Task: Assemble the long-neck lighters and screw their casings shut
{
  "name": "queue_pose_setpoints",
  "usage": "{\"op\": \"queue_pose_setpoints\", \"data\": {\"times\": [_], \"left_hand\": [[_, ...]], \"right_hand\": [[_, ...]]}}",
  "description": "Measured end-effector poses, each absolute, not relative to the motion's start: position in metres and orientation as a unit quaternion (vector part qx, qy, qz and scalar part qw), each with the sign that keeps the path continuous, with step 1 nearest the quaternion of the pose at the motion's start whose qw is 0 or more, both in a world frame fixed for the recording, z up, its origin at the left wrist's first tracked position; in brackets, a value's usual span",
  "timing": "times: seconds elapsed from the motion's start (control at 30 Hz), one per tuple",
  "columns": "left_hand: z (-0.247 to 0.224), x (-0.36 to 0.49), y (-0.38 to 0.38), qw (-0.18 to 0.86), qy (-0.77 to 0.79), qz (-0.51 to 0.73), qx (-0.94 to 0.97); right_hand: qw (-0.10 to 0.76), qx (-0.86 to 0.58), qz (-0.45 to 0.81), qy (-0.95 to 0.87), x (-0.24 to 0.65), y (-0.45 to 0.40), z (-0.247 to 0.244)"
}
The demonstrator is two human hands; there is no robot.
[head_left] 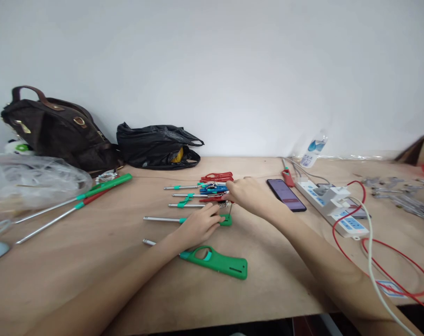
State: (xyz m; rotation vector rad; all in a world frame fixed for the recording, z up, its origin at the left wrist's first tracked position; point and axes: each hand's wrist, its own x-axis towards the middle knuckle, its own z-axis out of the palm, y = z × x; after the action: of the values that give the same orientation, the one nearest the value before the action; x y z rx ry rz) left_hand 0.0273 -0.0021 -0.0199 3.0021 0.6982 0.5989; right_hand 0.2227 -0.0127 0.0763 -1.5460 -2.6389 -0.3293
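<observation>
In the head view, the left hand (198, 226) lies over a long-necked green plastic lighter (226, 221) flat on the tan tabletop (128, 280), its fingers bent close together and holding the handle down. The right hand (249, 196) reaches in just beyond; its fingers are drawn together and seem to pinch the upper end of a slim metal shaft (230, 209), which stands nearly upright at the butt of that handle. Whether its tip sits in a hole cannot be made out. Work on this lighter looks under way rather than complete, since the handle and tube lie joined in line while the shaft is at its butt. Nearer the person, a second green plastic lighter with a looped trigger guard (229, 265) looks whole, and neither hand grips it. Beyond the hands, the red plastic handle pieces (217, 177), bright blue plastic parts (215, 190) and silver tubes with teal fittings (186, 195) lie bunched together, partly hidden, so how many are joined cannot be told. On the left, a green-handled long lighter (107, 186) and a red-handled long lighter (96, 197) lie side by side, seemingly assembled. On the right, a black smartphone (287, 195) rests beside a white power strip (329, 207), with loose silver metal pieces (408, 205) farther over.
</observation>
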Motion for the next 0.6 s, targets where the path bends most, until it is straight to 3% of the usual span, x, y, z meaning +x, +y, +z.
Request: {"op": "queue_pose_setpoints", "data": {"times": [0.2,0.43,0.6], "left_hand": [[-0.0193,0.0274,-0.0030,0.000,0.225,0.191,0.955],[-0.0178,0.0274,-0.0035,-0.005,0.220,0.193,0.956],[-0.0175,0.0273,-0.0036,0.002,0.219,0.194,0.956]], "right_hand": [[0.069,-0.399,0.002,-0.914,0.2290,-0.0179,0.0790],[0.027,-0.496,-0.121,-0.860,0.2203,-0.0153,0.0780],[0.069,-0.410,-0.053,-0.908,0.2288,-0.0185,0.0799]]}}
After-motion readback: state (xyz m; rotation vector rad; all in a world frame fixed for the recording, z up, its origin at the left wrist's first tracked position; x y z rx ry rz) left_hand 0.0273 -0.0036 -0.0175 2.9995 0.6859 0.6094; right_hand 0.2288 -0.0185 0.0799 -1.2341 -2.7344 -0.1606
